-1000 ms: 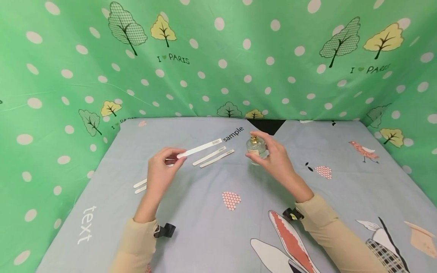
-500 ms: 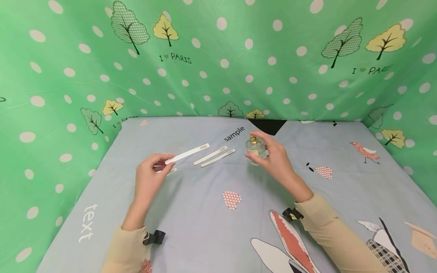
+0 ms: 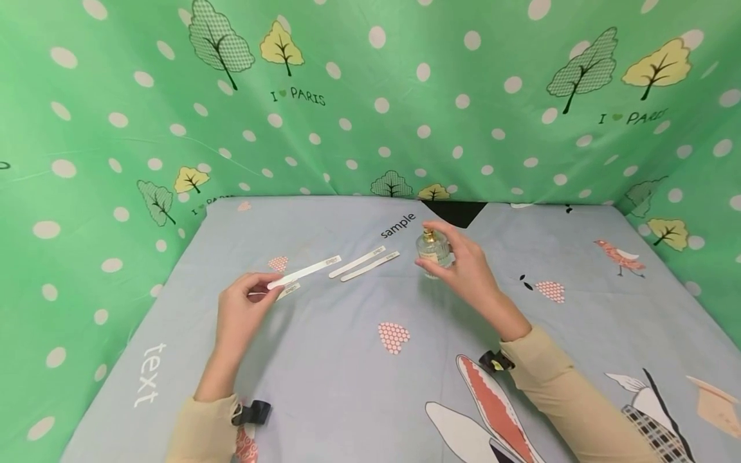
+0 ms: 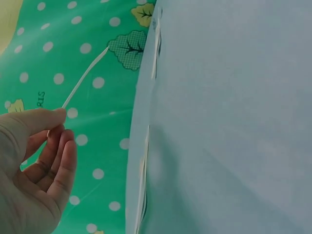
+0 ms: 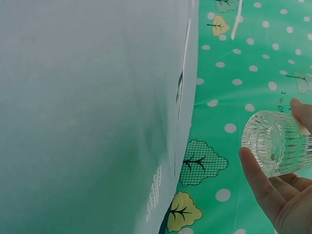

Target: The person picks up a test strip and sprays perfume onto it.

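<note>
The head view is bright and even, the wrist views dimmer, with soft shadows on the tablecloth and glints on the bottle.

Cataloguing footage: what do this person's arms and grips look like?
The left sleeve and right sleeve are beige. The left grip and right grip are bare hands. A black device sits at each wrist, the right one marked yellow-green.

The strips are white, the bottle clear and gold-topped — the cloth grey-blue, the curtain green, white-dotted.
</note>
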Motion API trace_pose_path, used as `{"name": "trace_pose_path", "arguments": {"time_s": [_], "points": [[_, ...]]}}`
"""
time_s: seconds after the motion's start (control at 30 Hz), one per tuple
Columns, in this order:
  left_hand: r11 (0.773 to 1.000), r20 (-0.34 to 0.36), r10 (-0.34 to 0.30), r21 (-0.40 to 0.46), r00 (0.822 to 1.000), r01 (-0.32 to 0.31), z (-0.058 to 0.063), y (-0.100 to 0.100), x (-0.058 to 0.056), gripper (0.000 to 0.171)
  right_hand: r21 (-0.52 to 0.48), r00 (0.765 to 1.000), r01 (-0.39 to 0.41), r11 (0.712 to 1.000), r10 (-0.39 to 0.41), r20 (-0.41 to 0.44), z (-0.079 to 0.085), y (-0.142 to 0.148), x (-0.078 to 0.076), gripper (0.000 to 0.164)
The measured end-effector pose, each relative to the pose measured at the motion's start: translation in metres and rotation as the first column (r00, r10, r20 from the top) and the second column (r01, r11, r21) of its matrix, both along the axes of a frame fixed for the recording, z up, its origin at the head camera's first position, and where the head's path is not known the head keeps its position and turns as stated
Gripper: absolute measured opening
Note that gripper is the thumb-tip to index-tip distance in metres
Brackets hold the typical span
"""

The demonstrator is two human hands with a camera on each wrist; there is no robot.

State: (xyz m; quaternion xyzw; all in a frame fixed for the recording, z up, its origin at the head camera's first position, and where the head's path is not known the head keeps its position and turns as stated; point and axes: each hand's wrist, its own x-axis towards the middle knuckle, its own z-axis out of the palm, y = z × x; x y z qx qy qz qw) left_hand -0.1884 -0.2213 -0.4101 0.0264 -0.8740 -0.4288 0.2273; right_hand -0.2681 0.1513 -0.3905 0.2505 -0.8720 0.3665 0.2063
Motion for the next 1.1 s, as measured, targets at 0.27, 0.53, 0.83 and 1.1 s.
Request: {"name": "trace_pose_path", "arguments": {"time_s": [0.27,0.53,0.83,1.1], "points": [[1.000,0.056,-0.002,-0.025,0.998,0.003,-0.006,-0.007,0.005,0.017,0.002,1.000,-0.004,1.000,0.004,-0.007,0.000,0.001,-0.001,0.068],[0.998,0.093,0.009,-0.058,0.996,-0.003,-0.011,-0.016,0.011,0.017,0.002,1.000,-0.007,1.000,0.007,-0.006,-0.001,0.002,-0.001,0.068],[0.995,0.146,0.034,-0.099,0.989,-0.020,-0.012,-0.024,0.016,0.017,0.002,1.000,-0.014,1.000,0.014,-0.017,-0.002,0.002,-0.001,0.069],[0.989,0.200,0.049,-0.149,0.979,-0.019,-0.009,-0.032,0.021,0.018,-0.002,1.000,-0.013,1.000,0.013,-0.005,-0.002,0.001,-0.001,0.068]]}}
